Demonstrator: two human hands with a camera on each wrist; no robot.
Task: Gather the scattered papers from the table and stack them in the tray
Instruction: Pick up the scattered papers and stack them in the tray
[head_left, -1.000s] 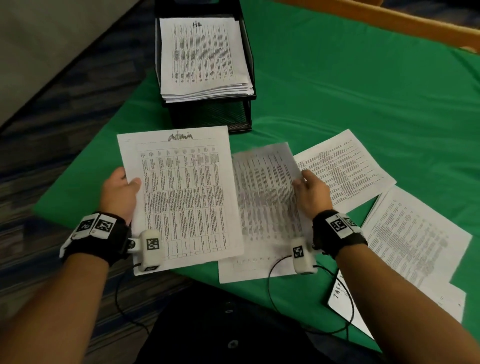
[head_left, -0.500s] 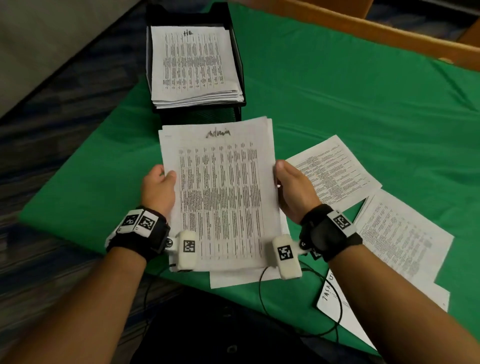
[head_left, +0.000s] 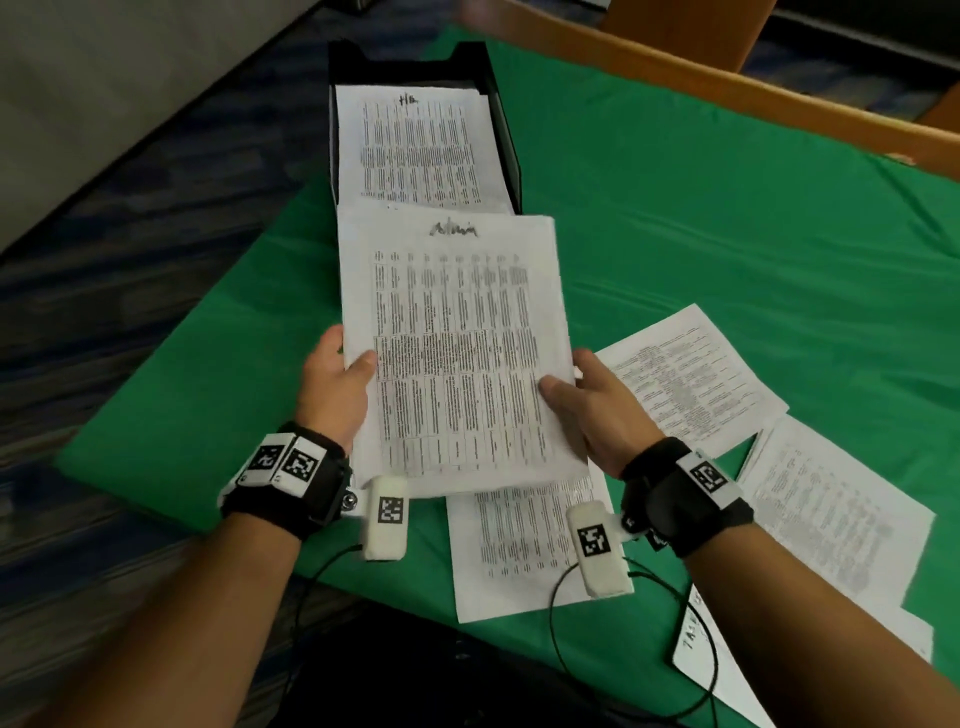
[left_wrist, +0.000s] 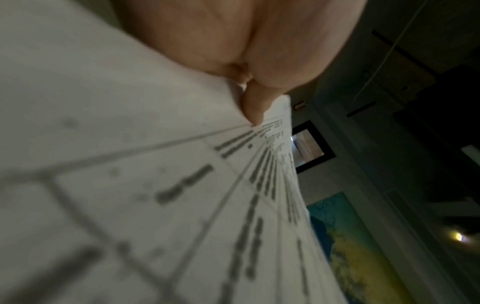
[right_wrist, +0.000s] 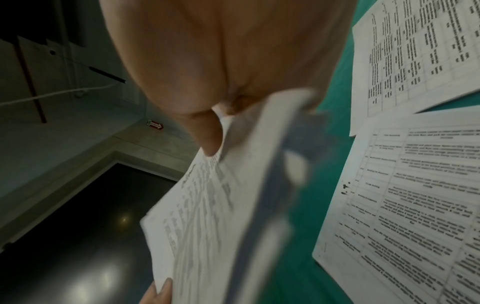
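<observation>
At the near table edge, one sheet lies flat on the green cloth, partly under the raised bundle. Just above it, both hands hold that bundle clear of the table. The left hand grips the bundle's left edge, thumb on the printed face and fingers curled underneath; the left wrist view shows the thumb pressing on the top page. The right hand grips the right edge the same way, thumb on top, and the right wrist view shows its thumb on the paper with several sheet edges fanned below. The top page carries a printed table and a handwritten word at its head, too blurred to read. To the right, more sheets lie scattered on the cloth: one just beside the right hand and another further right, overlapping others near the table edge. Beyond the bundle stands the black tray, already holding a stack of printed pages. The bundle's far edge overlaps the tray's near end in the head view.
</observation>
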